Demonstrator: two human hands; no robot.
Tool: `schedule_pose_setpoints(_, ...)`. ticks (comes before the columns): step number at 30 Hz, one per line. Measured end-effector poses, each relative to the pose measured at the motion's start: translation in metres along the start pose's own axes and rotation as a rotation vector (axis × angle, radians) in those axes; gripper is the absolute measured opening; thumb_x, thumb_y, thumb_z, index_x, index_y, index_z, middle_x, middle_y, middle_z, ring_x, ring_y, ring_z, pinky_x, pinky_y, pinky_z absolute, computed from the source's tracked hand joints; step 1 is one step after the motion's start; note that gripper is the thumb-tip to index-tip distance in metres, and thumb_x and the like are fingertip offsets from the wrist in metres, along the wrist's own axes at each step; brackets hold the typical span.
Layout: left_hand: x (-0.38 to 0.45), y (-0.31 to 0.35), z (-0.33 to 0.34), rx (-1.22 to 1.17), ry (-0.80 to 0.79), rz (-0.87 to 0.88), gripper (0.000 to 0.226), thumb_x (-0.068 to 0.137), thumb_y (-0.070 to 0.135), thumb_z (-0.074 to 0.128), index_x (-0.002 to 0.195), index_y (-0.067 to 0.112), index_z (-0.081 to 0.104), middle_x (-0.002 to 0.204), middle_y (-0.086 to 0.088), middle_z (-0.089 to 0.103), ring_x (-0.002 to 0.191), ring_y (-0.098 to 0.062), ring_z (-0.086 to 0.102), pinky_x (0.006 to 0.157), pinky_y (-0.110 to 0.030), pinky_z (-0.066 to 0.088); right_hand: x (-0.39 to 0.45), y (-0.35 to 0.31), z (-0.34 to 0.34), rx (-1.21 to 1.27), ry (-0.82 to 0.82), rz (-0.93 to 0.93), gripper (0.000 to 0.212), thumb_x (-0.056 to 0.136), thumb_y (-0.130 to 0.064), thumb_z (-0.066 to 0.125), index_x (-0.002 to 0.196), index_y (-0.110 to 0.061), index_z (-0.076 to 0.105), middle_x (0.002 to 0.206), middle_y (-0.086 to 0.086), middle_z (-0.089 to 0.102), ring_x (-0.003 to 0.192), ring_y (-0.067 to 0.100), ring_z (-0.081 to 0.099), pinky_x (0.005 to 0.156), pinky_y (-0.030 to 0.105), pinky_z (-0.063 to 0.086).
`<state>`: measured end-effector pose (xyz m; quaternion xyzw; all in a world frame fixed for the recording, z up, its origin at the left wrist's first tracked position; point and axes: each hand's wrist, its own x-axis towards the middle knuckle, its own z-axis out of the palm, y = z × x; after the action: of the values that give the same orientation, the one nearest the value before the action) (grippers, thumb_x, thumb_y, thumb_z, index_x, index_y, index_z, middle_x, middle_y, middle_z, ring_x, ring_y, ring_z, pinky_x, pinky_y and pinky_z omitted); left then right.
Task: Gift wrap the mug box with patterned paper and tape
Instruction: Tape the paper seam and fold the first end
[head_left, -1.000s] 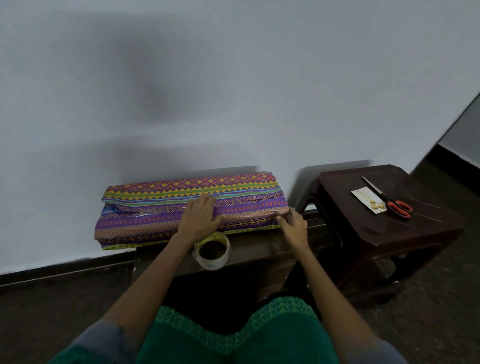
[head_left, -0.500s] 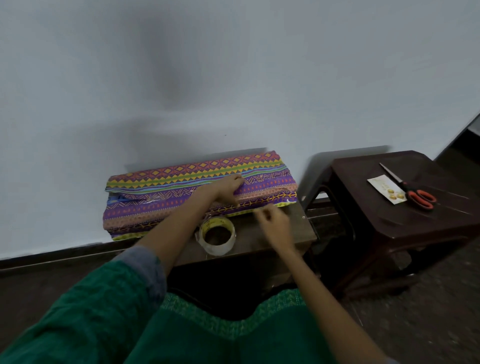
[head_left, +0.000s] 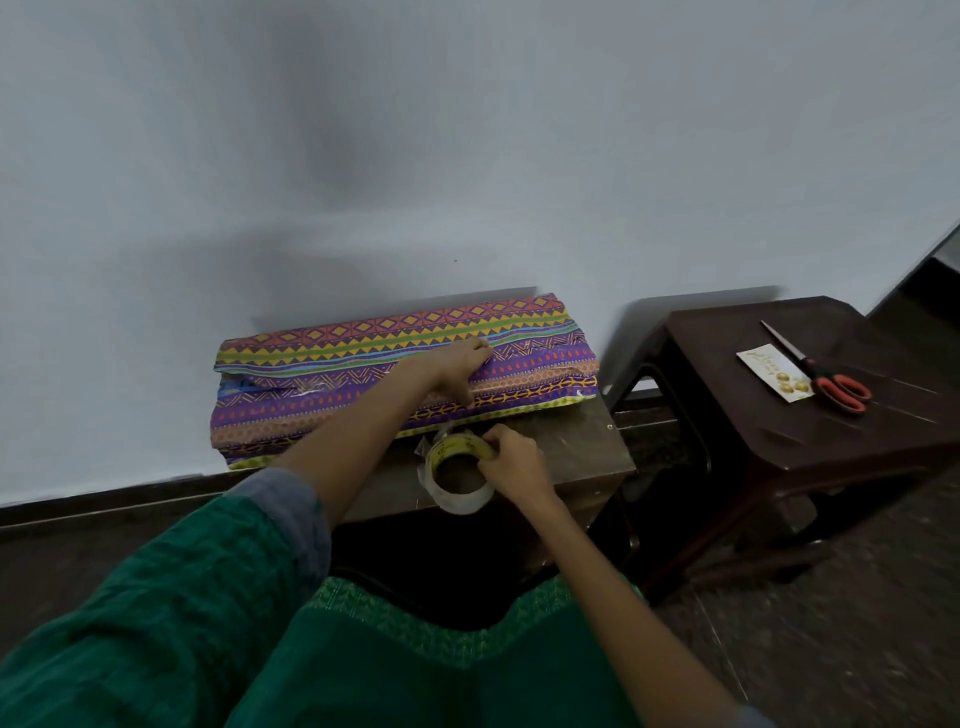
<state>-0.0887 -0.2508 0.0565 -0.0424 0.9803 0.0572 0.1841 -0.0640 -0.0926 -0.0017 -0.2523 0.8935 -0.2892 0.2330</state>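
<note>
A plain room in a home, it seems: bare pale wall (head_left: 467, 130) at twelve o'clock, dark skirting along its foot, speckled stone floor (head_left: 857, 623), and two low dark wooden stools (head_left: 779, 415) pushed against the wall.

A single head-worn wide-angle view looks forward and steeply down from close above the person's lap, facing a pale wall (head_left: 467, 130) that fills the upper half of the frame. The low table (head_left: 582, 457) sits at centre, near the lens, and the dark stool (head_left: 779, 447) at right.
</note>
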Motion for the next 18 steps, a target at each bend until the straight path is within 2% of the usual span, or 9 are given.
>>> schedule_pose_setpoints(5,0.002,0.001,0.003,0.015,0.027,-0.003,0.089,0.083,0.021,0.068,0.149,0.008,0.010,0.156,-0.009,0.011,0.142,-0.024,0.015,0.115,-0.033,0.019,-0.004,0.026,-0.017,0.029,0.047,0.035,0.025,0.085,-0.022,0.060,0.109,-0.016,0.063,0.106,0.006,0.066,0.102,0.025,0.060,0.081,0.031,0.045)
schedule_pose_setpoints(9,0.007,-0.002,0.003,0.045,0.024,0.017,0.086,0.082,0.019,0.068,0.148,0.007,0.013,0.154,-0.010,0.014,0.140,-0.024,0.020,0.114,-0.030,0.021,0.000,0.053,-0.056,0.069,0.228,0.083,0.024,0.083,-0.033,0.064,0.100,-0.017,0.068,0.103,0.007,0.070,0.101,0.025,0.063,0.081,0.029,0.046)
schedule_pose_setpoints(14,0.016,0.005,0.008,0.059,0.071,-0.045,0.079,0.084,0.010,0.064,0.147,0.006,0.017,0.153,-0.010,0.016,0.138,-0.026,0.027,0.112,-0.034,0.029,0.011,0.104,-0.140,0.111,0.469,0.239,0.031,0.086,-0.039,0.059,0.100,-0.012,0.068,0.105,0.012,0.068,0.105,0.032,0.060,0.079,0.031,0.044)
schedule_pose_setpoints(16,0.018,0.015,0.013,0.075,0.073,-0.091,0.082,0.083,0.016,0.065,0.147,0.006,0.014,0.154,-0.012,0.012,0.141,-0.027,0.021,0.115,-0.039,0.024,0.015,0.126,-0.170,0.118,0.549,0.317,0.030,0.088,-0.033,0.058,0.105,-0.010,0.065,0.110,0.015,0.066,0.108,0.033,0.058,0.081,0.032,0.042)
schedule_pose_setpoints(18,0.019,0.035,0.020,0.040,0.130,-0.104,0.086,0.084,0.026,0.063,0.149,0.008,0.009,0.156,-0.011,0.005,0.144,-0.026,0.007,0.117,-0.044,0.009,0.019,0.146,-0.191,0.124,0.593,0.367,0.030,0.089,-0.029,0.057,0.108,-0.007,0.062,0.113,0.016,0.064,0.109,0.033,0.056,0.076,0.030,0.037)
